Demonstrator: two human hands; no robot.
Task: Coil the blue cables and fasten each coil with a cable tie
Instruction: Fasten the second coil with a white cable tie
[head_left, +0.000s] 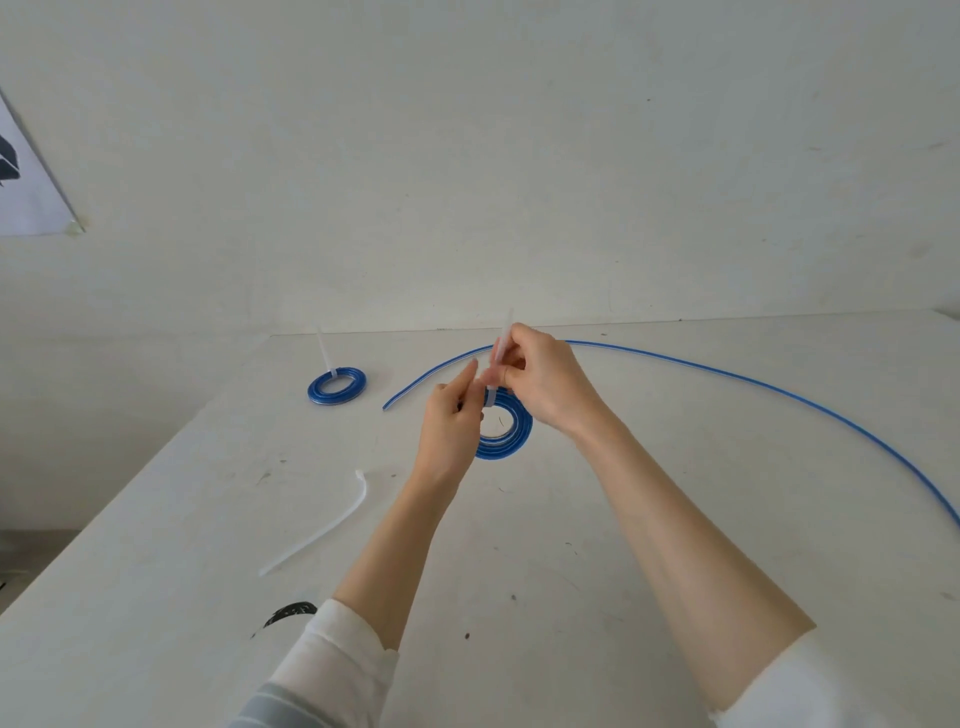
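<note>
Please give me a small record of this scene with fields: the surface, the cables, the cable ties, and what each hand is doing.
surface: white table
finished coil: blue, far left, tie tail standing up
coil in work: blue, flat on the table, under the hands
loose cable: blue, uncoiled, curving off to the right
spare cable tie: white, lying near left
tie in use: white, looped round the coil in work
left hand: steadies the coil at the tie; its grip is unclear
right hand: pinches the tie tail, which points upward
</note>
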